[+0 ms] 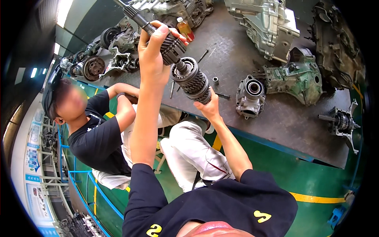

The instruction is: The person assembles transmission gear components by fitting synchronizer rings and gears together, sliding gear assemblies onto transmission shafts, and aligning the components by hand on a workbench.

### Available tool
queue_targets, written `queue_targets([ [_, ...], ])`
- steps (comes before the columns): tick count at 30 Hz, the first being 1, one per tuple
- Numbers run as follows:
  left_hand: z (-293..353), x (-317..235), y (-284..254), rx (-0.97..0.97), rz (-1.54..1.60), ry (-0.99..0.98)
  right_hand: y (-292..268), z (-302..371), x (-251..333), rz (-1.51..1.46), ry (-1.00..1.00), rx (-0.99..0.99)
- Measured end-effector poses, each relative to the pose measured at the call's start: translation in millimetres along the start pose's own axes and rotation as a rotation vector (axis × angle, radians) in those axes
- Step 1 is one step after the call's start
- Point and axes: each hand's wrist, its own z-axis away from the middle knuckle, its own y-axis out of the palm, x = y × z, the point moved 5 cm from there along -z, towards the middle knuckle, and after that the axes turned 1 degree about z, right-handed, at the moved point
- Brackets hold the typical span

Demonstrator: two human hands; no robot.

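A long metal transmission shaft (pixel 136 16) with helical gears (pixel 173 49) and a stacked gear cluster (pixel 193 83) is raised over the near edge of the workbench, tilted from upper left to lower right. My left hand (pixel 153 51) is wrapped round the upper part, beside the splined section and the helical gear. Lower down, my right hand (pixel 209 106) grips the bottom end of the gear cluster. A bearing (pixel 181 68) sits at the top of that cluster, with the shaft running into it. My fingers hide part of the gears.
On the metal workbench (pixel 221 39) lie a small socket (pixel 215 80), a dark rod (pixel 203 55), a bottle (pixel 184 29) and several gearbox housings (pixel 294 77). A small housing (pixel 250 96) stands right of my right hand. Another person (pixel 102 130) sits at my left, arms near the bench.
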Motion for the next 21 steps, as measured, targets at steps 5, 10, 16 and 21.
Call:
queue_targets([
  [5, -4.1, 15.6, -20.9, -0.108, 0.640, -0.335, -3.5, 1.0, -1.8, 0.016, 0.010, 0.006],
  [10, -5.3, 4.2, -46.3, -0.110, 0.773, -0.417, 2.7, 7.3, -9.5, 0.017, 0.048, 0.072],
  [16, -4.5, 9.3, -39.1, -0.150, 0.837, -0.516, 0.4, 3.0, -2.1, 0.005, 0.054, 0.066],
  [21, -0.8, 16.0, -54.8, -0.265, 0.799, -0.505, 1.4, 1.8, -1.7, 0.067, 0.037, 0.084],
])
